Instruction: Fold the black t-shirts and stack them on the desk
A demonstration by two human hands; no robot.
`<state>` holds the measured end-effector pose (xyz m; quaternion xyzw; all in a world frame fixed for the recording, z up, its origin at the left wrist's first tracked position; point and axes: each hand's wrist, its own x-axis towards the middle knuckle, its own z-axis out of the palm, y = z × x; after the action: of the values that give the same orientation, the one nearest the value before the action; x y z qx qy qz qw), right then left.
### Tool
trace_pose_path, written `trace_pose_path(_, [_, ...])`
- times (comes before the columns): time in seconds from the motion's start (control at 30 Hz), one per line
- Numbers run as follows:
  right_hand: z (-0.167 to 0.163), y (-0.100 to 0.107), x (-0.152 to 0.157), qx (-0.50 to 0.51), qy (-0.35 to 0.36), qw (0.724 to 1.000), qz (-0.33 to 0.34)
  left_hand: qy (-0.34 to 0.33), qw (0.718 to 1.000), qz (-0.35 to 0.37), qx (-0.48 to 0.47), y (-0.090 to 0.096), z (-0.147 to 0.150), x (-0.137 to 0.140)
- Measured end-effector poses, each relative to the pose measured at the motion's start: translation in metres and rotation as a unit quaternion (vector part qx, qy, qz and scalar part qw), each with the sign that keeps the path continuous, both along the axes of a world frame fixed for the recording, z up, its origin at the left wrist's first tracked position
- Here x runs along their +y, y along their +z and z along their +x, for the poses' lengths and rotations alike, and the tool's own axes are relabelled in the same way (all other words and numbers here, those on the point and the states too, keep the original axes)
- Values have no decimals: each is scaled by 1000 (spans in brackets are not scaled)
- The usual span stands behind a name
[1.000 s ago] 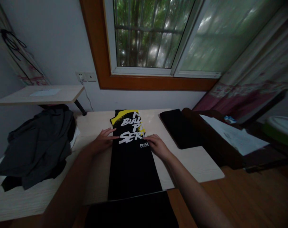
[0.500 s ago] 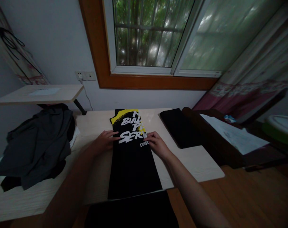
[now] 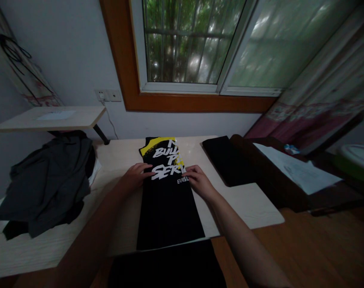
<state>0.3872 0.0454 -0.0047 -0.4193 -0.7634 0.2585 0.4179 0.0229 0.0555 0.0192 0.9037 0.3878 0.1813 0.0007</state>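
A narrow folded black T-shirt point(image 3: 168, 216) with white lettering and a yellow patch lies lengthwise on the table, its lower edge near the table's front. My left hand point(image 3: 136, 175) touches its left edge beside the big lettering, thumb and fingers stretched out and a little apart. Across from it, my right hand point(image 3: 198, 181) rests at the right edge by the small white print. The fingers of this hand are extended over the fabric, tips slightly apart. No grip on the cloth is visible in either hand.
A heap of dark grey clothes point(image 3: 49, 180) lies at left beneath a raised shelf point(image 3: 79, 120). Right of the shirt is a flat black folded item point(image 3: 228, 160) on the pale table point(image 3: 254, 206). A paper sheet point(image 3: 296, 168) lies on dark furniture farther right. The window point(image 3: 188, 56) is behind.
My left hand has shifted very slightly inward over the shirt. My right hand and the shirt stay nearly as they were.
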Motion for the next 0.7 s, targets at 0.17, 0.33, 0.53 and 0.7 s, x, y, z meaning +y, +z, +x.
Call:
trace_pose_path(0.17, [1, -3, 2, 6, -1, 1000, -2, -39, 999, -19, 8, 4, 7, -5])
trace_pose_path(0.33, [1, -5, 2, -5, 4, 1000, 2, -86, 995, -45, 5, 2, 9, -4])
trace_pose_path(0.53, [-1, 8, -4, -116, 28, 991, 63, -121, 988, -84, -39, -3, 7, -1])
trace_pose_path(0.7, [1, 11, -2, -126, 61, 988, 71, -138, 986, -80, -39, 2, 6, -4])
